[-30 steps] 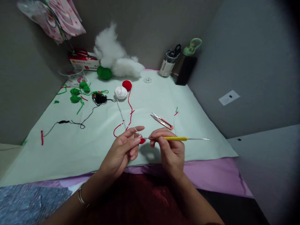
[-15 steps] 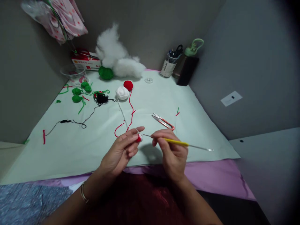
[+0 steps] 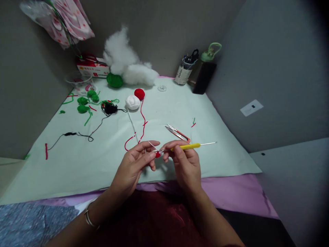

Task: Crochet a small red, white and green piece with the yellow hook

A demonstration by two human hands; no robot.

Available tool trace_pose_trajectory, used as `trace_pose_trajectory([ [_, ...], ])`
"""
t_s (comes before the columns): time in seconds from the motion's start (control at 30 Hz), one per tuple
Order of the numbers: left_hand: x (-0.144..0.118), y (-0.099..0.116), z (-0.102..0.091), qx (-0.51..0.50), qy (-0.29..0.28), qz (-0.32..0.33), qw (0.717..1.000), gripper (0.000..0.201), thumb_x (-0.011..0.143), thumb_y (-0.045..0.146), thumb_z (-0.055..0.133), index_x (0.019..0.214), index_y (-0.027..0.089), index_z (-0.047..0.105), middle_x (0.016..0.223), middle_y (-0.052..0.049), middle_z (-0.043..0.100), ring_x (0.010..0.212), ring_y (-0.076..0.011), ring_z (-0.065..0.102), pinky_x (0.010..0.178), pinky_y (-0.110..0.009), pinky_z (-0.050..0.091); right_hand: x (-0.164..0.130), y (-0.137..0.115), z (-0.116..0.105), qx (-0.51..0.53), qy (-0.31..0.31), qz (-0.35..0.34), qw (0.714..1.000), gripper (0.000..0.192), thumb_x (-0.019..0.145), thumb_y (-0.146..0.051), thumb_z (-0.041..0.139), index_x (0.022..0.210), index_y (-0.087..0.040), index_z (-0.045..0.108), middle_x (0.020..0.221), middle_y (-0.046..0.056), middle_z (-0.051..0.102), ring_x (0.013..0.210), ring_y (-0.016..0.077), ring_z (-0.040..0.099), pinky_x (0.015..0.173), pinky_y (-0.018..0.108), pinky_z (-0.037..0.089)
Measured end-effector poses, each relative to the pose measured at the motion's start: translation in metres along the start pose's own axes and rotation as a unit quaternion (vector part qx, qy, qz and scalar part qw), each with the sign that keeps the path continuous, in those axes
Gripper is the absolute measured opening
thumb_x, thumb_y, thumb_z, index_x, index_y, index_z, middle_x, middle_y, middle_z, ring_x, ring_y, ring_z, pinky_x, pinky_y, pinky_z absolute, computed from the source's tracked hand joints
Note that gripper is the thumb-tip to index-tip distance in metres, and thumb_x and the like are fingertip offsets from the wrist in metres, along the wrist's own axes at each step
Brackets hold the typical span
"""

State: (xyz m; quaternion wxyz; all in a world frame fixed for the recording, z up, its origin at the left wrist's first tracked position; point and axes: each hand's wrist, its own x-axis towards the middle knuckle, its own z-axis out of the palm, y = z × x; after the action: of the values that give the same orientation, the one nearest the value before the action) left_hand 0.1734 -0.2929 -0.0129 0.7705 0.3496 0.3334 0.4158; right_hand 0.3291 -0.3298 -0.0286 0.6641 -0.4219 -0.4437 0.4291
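Observation:
My left hand (image 3: pixel 135 166) pinches a small red crochet piece (image 3: pixel 157 154) with white yarn running over the index finger. My right hand (image 3: pixel 183 163) grips a yellow-handled crochet hook (image 3: pixel 189 146), its metal tip pushed into the red piece. Both hands hover just above the near edge of the pale green mat (image 3: pixel 77 161). Red yarn (image 3: pixel 142 120) and white yarn trail from the work back to a red yarn ball (image 3: pixel 139 93) and a white yarn ball (image 3: pixel 132 102).
Thread snips (image 3: pixel 178 132) lie just beyond my right hand. Green crochet pieces (image 3: pixel 86 101), black yarn (image 3: pixel 110 108), a green yarn ball (image 3: pixel 114 80), white stuffing (image 3: pixel 128 63), a red box (image 3: pixel 91 68), a pen pot (image 3: pixel 184 70) and a dark bottle (image 3: pixel 204 73) line the back.
The hook's rear end swung from pointing down-right to slightly up-right, and my right hand moved closer to my left. The left hand shifted its fingers slightly on the piece.

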Motion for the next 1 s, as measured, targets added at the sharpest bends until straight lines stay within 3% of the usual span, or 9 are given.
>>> trace_pose_trajectory([
  [0.23,-0.002,0.000,-0.004,0.037,0.017,0.020,0.999,0.019,0.084,0.026,0.083,0.103,0.023,0.082,0.077,0.002,0.063,0.062,-0.0079,0.056,0.059,-0.020,0.048,-0.003,-0.006,0.001,-0.004,-0.014,-0.031,0.999,0.019,0.105,-0.030,0.056,0.101,-0.023,0.073,0.092,0.004,0.077,0.073,0.0140,0.070,0.068,0.029,0.059],
  [0.43,-0.002,-0.005,-0.010,0.106,0.010,0.051,0.993,0.019,0.088,0.028,0.081,0.107,0.026,0.081,0.085,0.000,0.067,0.066,-0.0096,0.060,0.064,-0.024,0.050,-0.007,-0.010,0.002,-0.100,-0.008,-0.079,0.992,0.019,0.106,-0.026,0.053,0.103,-0.022,0.072,0.094,0.004,0.074,0.075,0.0144,0.072,0.071,0.031,0.060],
  [0.63,-0.002,-0.001,-0.007,0.137,0.022,0.068,0.988,0.021,0.086,0.026,0.080,0.107,0.026,0.081,0.082,0.000,0.069,0.068,-0.0132,0.063,0.070,-0.028,0.055,-0.007,-0.013,0.001,-0.159,-0.049,-0.142,0.976,0.021,0.106,-0.019,0.050,0.108,-0.024,0.071,0.096,0.004,0.073,0.080,0.0150,0.069,0.072,0.032,0.060],
  [0.8,0.000,-0.001,-0.005,0.133,0.033,0.075,0.988,0.021,0.085,0.025,0.081,0.106,0.024,0.081,0.081,0.000,0.069,0.069,-0.0129,0.064,0.071,-0.027,0.055,-0.008,-0.014,0.001,-0.251,-0.080,-0.234,0.936,0.022,0.105,-0.015,0.050,0.112,-0.024,0.068,0.097,0.006,0.075,0.094,0.0196,0.072,0.081,0.037,0.061],
  [0.93,0.000,-0.004,-0.005,0.106,0.037,0.073,0.991,0.038,0.083,0.024,0.082,0.121,0.024,0.075,0.085,0.002,0.066,0.067,-0.0107,0.060,0.067,-0.024,0.053,-0.008,-0.015,0.002,-0.336,-0.096,-0.296,0.889,0.021,0.104,-0.016,0.051,0.116,-0.023,0.067,0.103,0.009,0.077,0.092,0.0193,0.074,0.076,0.034,0.063],
  [1.0,-0.001,-0.004,-0.003,0.125,0.063,0.086,0.986,0.046,0.082,0.022,0.083,0.126,0.022,0.071,0.083,0.002,0.065,0.068,-0.0113,0.060,0.066,-0.024,0.052,-0.007,-0.016,0.003,-0.346,-0.098,-0.305,0.882,0.021,0.104,-0.015,0.051,0.116,-0.022,0.066,0.102,0.010,0.078,0.091,0.0191,0.074,0.075,0.033,0.063],
])
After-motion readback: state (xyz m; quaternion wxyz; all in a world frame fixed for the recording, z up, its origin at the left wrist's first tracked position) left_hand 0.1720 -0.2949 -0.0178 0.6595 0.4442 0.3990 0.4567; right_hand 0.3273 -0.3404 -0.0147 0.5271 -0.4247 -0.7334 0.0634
